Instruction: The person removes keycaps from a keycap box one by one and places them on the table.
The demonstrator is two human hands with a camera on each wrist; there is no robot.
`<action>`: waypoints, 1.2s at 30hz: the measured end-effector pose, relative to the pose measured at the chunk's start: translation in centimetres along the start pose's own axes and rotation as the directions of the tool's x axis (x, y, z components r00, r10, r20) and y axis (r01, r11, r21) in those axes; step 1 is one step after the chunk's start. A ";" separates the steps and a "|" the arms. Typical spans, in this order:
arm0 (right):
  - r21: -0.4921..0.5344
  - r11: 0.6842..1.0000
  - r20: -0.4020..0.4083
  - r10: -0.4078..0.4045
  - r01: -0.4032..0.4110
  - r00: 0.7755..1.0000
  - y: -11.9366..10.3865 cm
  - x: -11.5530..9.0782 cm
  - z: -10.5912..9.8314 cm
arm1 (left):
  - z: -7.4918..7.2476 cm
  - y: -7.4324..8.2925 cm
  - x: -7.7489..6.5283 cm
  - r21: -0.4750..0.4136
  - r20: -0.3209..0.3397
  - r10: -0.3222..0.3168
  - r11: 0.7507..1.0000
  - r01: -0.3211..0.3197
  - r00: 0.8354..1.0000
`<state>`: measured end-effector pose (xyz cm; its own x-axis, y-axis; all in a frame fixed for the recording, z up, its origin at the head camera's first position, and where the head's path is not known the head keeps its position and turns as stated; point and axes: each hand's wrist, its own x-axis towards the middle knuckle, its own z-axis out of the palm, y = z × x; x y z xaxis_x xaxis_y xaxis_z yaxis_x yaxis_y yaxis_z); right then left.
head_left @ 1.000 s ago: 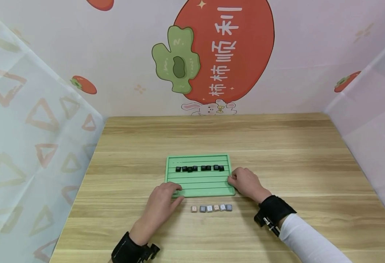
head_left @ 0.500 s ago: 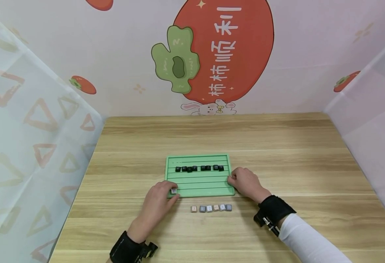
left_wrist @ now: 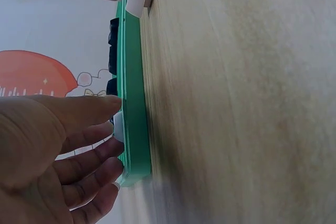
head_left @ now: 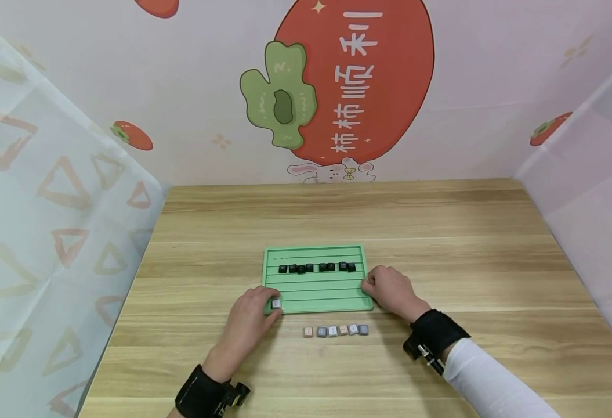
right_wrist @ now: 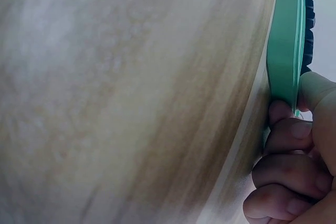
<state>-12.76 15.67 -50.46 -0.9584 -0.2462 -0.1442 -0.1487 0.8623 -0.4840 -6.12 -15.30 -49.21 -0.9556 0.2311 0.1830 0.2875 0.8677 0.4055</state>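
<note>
A green grooved board (head_left: 326,294) lies on the table in the head view, with a row of black keycaps (head_left: 322,267) across it. At its near left corner, my left hand (head_left: 248,316) pinches a whitish keycap (head_left: 276,304) between thumb and fingers. The left wrist view shows this pale keycap (left_wrist: 119,127) between the thumb tip and a fingertip, low against the board. My right hand (head_left: 393,292) grips the board's right edge; in the right wrist view the thumb lies on top and the other fingers (right_wrist: 291,170) are curled.
A short row of beige, white and grey-blue keycaps (head_left: 333,331) lies on the wooden table (head_left: 441,232) just in front of the board. Printed cloth walls (head_left: 191,87) enclose the table at the back and sides.
My left hand has shifted slightly left along the board's near edge, and the whitish keycap between its fingers has come into plainer sight. The right hand stays on the board's edge.
</note>
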 end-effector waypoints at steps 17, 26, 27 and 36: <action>-0.006 1.000 -0.002 0.005 -0.005 1.000 0.0 0.0 0.0 | 0.4 -0.2 0.2 0.011 0.053 -0.003 1.000 0.003 0.999; -0.017 1.000 0.000 0.015 -0.015 1.000 0.0 0.0 0.0 | 0.3 -0.2 0.2 0.009 0.063 0.000 1.000 -0.001 0.998; -0.018 1.000 -0.001 0.015 -0.015 1.000 0.0 0.0 0.0 | 0.3 -0.2 0.2 0.008 0.064 0.002 1.000 -0.002 0.998; -0.016 1.000 0.001 0.014 -0.014 1.000 0.0 0.0 0.0 | 0.4 -0.2 0.2 -0.008 0.074 -0.007 1.000 0.008 0.997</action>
<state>-12.79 15.67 -50.52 -0.9602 -0.2345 -0.1515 -0.1393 0.8728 -0.4679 -6.38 -15.24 -49.59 -0.9598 0.2566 0.1134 0.2804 0.8661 0.4137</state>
